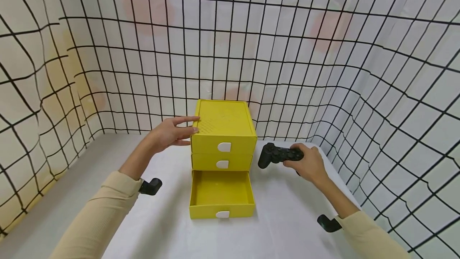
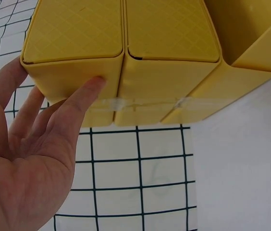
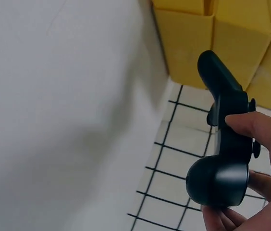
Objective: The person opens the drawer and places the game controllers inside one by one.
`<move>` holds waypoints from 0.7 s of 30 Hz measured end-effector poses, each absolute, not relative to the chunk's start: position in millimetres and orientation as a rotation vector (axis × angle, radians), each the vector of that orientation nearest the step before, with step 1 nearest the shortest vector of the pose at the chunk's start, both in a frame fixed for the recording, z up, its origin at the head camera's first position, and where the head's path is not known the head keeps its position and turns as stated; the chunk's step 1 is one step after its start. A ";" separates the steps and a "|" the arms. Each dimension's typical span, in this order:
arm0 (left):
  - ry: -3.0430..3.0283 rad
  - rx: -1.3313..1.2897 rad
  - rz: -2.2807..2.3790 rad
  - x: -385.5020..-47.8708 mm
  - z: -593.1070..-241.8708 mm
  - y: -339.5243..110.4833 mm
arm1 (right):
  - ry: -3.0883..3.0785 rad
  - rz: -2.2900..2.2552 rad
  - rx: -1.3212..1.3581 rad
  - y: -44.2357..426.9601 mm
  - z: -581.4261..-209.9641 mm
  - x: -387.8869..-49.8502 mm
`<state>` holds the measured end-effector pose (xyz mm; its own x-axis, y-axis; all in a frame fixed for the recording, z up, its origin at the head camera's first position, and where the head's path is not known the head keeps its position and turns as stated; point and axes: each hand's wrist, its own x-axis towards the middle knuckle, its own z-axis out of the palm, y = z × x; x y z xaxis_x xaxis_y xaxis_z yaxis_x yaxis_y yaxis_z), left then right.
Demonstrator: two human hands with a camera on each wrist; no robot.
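A yellow three-drawer box [image 1: 224,119] stands on the white table, its bottom drawer [image 1: 222,210] pulled out with a bare yellow floor inside. The two upper drawers are closed; each has a white tab. My left hand [image 1: 170,134] rests against the box's upper left side, fingers extended, as the left wrist view also shows at the yellow side wall [image 2: 73,77]. To the right of the box, my right hand [image 1: 308,164] grips a black game controller [image 1: 278,154] by one end, held above the table. In the right wrist view the thumb lies across the controller [image 3: 234,130].
A black wire grid [image 1: 230,43] with pale cloth behind it walls the back and both sides. White cloth covers the table [image 1: 280,227]. Each wrist carries a small black device [image 1: 151,187] near the cream sleeve.
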<state>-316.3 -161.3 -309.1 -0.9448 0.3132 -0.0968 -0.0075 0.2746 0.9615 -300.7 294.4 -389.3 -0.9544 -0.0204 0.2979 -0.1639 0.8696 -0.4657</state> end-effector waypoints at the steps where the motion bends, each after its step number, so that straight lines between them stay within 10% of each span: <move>1: 2.279 0.280 1.723 -316.5 -309.1 -161.2 | -2.765 0.714 0.150 292.8 -384.9 -297.2; 21: 2.283 0.308 1.723 -315.0 -308.7 -160.6 | -3.092 0.657 0.402 256.0 -331.9 -244.4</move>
<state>-315.0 -160.6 -308.7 -0.9426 0.3237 -0.0819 0.0099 0.2722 0.9622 -244.4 256.0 -331.9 -0.9672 -0.2541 0.0089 -0.2357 0.8830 -0.4059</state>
